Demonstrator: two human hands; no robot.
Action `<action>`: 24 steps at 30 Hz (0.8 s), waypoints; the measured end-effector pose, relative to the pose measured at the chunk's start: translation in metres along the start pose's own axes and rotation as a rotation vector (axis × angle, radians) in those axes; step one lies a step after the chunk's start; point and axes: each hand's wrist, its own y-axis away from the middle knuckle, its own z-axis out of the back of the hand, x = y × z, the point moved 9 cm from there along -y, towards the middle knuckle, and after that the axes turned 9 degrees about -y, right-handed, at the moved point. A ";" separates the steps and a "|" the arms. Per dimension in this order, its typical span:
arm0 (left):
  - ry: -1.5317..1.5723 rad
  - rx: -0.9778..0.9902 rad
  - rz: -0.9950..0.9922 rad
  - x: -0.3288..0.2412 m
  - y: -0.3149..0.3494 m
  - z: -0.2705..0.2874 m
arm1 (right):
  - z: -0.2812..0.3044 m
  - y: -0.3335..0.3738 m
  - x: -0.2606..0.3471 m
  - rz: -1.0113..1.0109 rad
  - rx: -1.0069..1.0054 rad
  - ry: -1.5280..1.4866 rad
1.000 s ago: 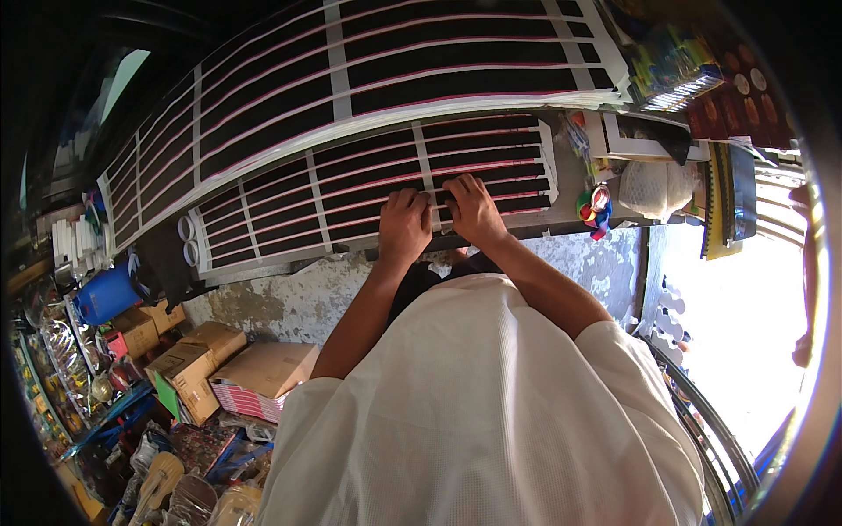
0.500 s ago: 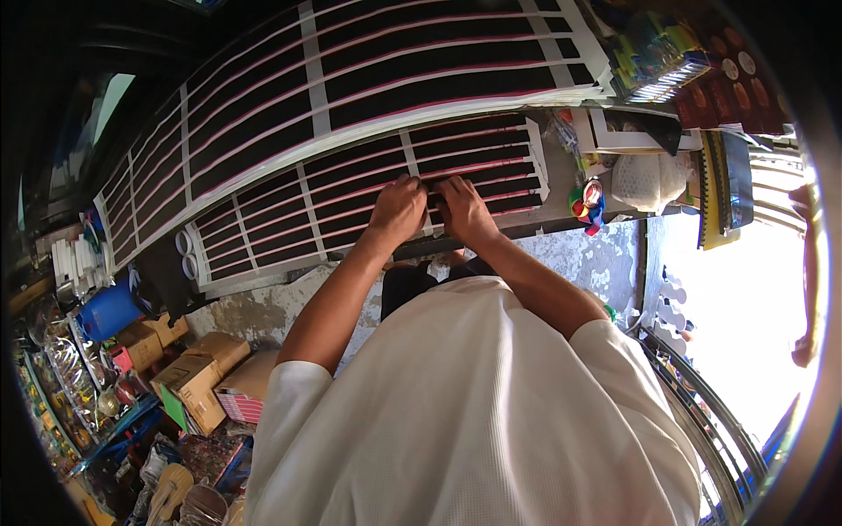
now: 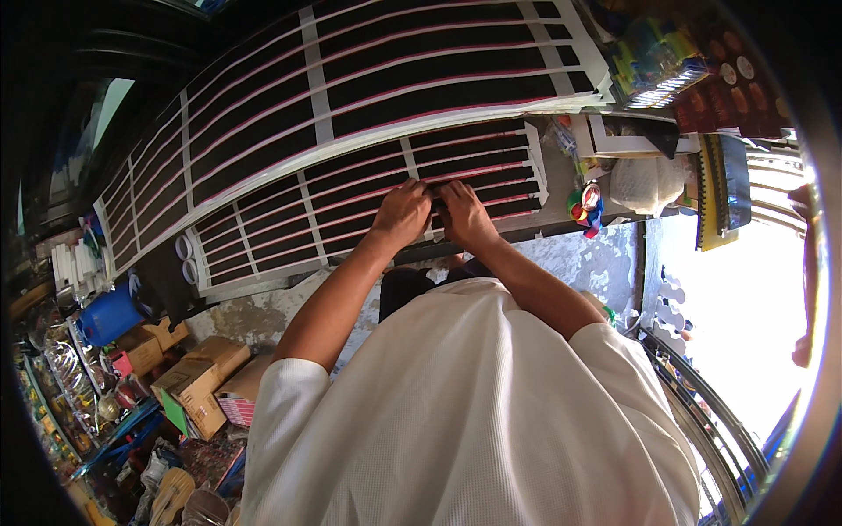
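Here we are at the hands: the left hand [image 3: 403,210] and the right hand [image 3: 463,213] side by side, fingers curled down, fingertips nearly meeting. Is that grip clamped on anything? From here I can't tell; the knuckles hide whatever lies under the fingertips. Right beneath them, the striped sheet [image 3: 351,210], black panels crossed by white and pink-red strips, lies flat along the near side of the desk [image 3: 556,202], the hands on its right-hand half. Just behind it, overlapping it, a larger striped stack [image 3: 421,74], same pattern, thick white layers showing at its front edge!

Over to the right now: a bright coil of ribbon [image 3: 586,210] near the desk edge, a whitish wrapped bundle [image 3: 647,182] beside it, and then a yellow-and-black book [image 3: 712,193] out past that. Across to the far left, two white rings [image 3: 183,248] sit by the sheet's end. Lower down, a blue container [image 3: 110,314], cardboard boxes [image 3: 206,377] beside it, and flaking paint on the wall [image 3: 570,267] below the desk.
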 end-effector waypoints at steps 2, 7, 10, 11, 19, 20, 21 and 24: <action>0.005 0.045 0.015 0.003 -0.001 -0.003 | 0.001 -0.002 0.002 0.039 -0.018 0.007; -0.015 0.032 0.009 0.007 0.005 0.004 | 0.002 0.001 0.004 0.037 -0.028 -0.026; -0.032 0.028 0.016 0.008 0.005 0.006 | 0.004 0.000 0.004 0.025 -0.041 -0.021; -0.035 0.022 0.019 0.008 0.004 0.006 | 0.004 -0.001 0.005 0.034 -0.039 -0.011; -0.077 0.058 0.004 0.008 0.017 0.003 | 0.019 0.000 0.001 0.029 -0.067 -0.081; -0.064 0.047 0.013 0.010 0.026 0.003 | 0.029 0.003 -0.003 0.024 -0.096 -0.112; -0.001 0.043 0.102 0.024 0.040 0.004 | 0.041 0.006 -0.009 0.018 -0.125 -0.148; 0.070 -0.307 0.422 0.081 0.103 0.034 | 0.097 0.030 -0.037 -0.081 -0.301 0.042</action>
